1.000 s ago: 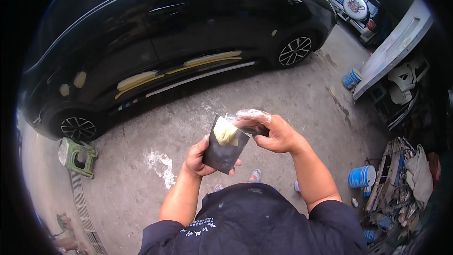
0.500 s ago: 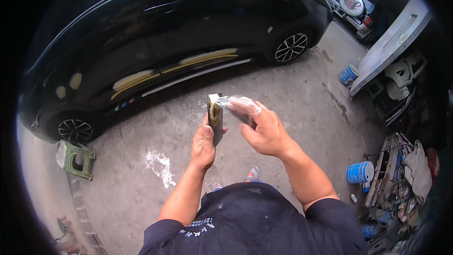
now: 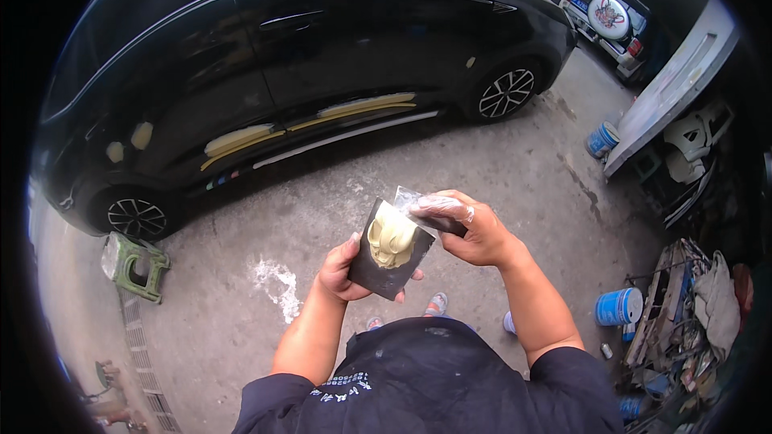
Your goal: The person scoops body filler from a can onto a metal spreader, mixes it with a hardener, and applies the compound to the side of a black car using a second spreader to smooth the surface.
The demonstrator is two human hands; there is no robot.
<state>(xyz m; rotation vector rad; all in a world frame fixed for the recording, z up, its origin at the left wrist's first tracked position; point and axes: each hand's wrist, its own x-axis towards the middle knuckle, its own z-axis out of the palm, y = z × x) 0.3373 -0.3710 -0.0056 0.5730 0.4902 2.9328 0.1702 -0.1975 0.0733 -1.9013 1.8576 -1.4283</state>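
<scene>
A dark flat mixing board (image 3: 382,277) lies tilted toward me in my left hand (image 3: 342,269), whose fingers wrap its lower left edge and reach underneath. On its face sits a thick mound of pale yellow body filler (image 3: 392,237). My right hand (image 3: 478,229) grips a putty knife (image 3: 408,196) with a dark handle, its blade at the board's upper right edge. Whitish smears coat the right fingers. Beyond stands a black car (image 3: 338,40), with yellow filler patches (image 3: 241,141) along its lower doors.
A green stool (image 3: 138,267) stands by the car's rear wheel, near a floor grate (image 3: 145,345). At right are blue cans (image 3: 619,306), a scrap pile (image 3: 675,313) and a pale leaning panel (image 3: 679,84). Another vehicle (image 3: 607,20) is parked at the far right.
My left hand has turned the board from edge-on to face-up, bringing the filler into view. Both hands have come slightly lower, and the right has shifted a little to the right with the knife.
</scene>
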